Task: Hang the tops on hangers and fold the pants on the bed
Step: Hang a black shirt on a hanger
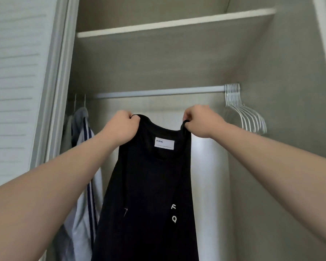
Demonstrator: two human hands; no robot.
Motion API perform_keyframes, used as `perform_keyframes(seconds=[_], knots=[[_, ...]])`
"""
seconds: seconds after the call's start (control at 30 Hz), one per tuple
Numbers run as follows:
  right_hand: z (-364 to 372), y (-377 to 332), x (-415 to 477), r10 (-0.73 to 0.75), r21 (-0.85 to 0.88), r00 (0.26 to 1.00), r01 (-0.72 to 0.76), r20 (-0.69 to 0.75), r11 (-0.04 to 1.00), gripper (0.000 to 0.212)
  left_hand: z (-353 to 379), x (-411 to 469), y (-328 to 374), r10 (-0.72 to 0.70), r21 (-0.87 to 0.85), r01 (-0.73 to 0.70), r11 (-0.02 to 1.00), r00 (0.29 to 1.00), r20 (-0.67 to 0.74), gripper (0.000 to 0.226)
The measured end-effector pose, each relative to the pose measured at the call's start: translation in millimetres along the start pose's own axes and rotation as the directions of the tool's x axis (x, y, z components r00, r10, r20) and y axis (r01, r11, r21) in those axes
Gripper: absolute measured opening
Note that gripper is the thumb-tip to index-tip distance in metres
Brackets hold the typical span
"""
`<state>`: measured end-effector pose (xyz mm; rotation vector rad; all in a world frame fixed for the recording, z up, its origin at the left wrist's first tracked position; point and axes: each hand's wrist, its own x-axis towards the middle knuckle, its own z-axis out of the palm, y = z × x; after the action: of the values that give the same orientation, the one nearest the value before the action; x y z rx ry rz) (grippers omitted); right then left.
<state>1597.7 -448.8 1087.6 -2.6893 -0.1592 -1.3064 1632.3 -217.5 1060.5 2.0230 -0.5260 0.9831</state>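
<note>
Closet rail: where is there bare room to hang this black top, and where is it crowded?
The rail is bare along its middle, bordered by the hung clothes at the left end and the bunch of white hangers at the right. Both ends are crowded. The left hand and right hand hold the black top before that bare stretch.

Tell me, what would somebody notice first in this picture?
A big black top fills the middle, held up by its straps, the left hand gripping one and the right hand the other. Behind it, a bunch of empty white hangers hangs at the right end of the closet rod, and striped clothes hang at the left.
</note>
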Motion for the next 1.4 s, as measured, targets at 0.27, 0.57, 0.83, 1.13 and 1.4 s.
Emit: perform_keyframes(seconds=[0.27, 0.57, 0.83, 1.13, 1.4], knots=[[-23, 42, 43, -0.078, -0.614, 0.977, -0.061, -0.197, 0.787, 0.026, 30, 64, 55, 0.181, 0.125, -0.177, 0.976, 0.983, -0.017, 0.027], [-24, 106, 59, 0.187, -0.737, 0.944, -0.329, -0.272, 0.590, 0.043, 66, 83, 44, 0.231, 0.181, -0.232, 0.956, 0.973, 0.027, 0.031], [-19, 127, 68, 0.213, -0.722, 0.938, -0.347, -0.274, 0.599, 0.038, 75, 94, 25, 0.216, 0.226, -0.217, 0.950, 0.976, 0.029, 0.031], [-30, 122, 75, 0.155, -0.520, 0.910, -0.352, -0.384, 0.778, 0.033, 79, 91, 31, 0.248, 0.235, -0.242, 0.941, 0.969, 0.001, 0.026], [-21, 92, 51, 0.451, 0.515, 0.813, -0.226, -0.367, 0.827, 0.018, 58, 75, 33, 0.271, 0.251, -0.230, 0.940, 0.952, -0.143, 0.024]])
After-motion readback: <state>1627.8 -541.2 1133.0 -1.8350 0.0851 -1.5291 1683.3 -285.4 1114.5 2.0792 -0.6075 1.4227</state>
